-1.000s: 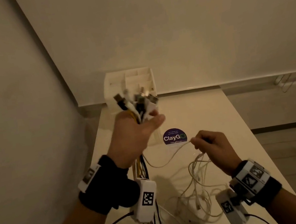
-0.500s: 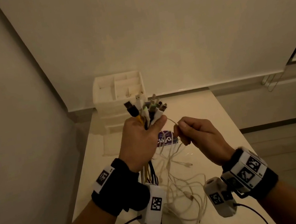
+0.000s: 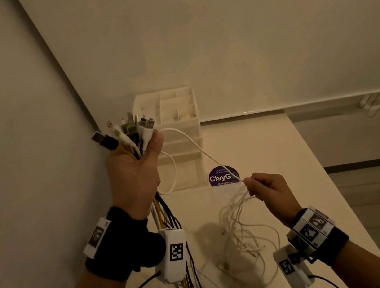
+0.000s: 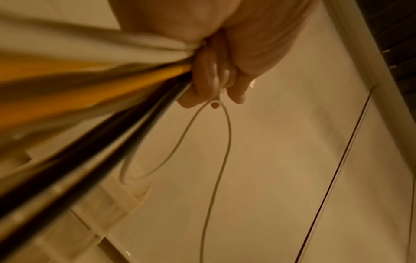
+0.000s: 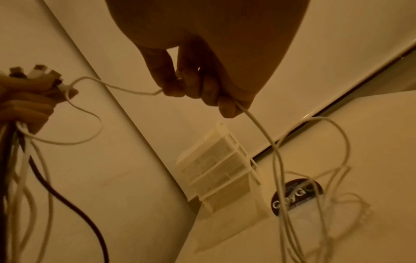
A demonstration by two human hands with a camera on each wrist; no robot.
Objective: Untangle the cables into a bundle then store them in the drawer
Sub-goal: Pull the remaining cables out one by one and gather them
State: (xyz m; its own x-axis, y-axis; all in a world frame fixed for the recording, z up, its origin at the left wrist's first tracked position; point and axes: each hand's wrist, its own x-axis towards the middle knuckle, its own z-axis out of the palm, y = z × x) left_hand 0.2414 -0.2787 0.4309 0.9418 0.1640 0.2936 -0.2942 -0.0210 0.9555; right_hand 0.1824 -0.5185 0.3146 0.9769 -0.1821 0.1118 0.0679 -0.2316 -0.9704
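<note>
My left hand is raised and grips a bundle of cables upright, plug ends fanned out above the fist; white, yellow and black strands hang below it. A thin white cable runs from the bundle down to my right hand, which pinches it between thumb and fingers. Below the right hand a loose tangle of white cables lies on the table. The white drawer unit stands at the table's back left.
The pale table has a round purple ClayGo sticker near the drawer unit. A wall runs along the left, another behind. The table's right edge drops to the floor.
My right hand, which met the left at the bundle half a second ago, has drawn away down and right, pulling the white cable out taut. The left hand has risen slightly.
</note>
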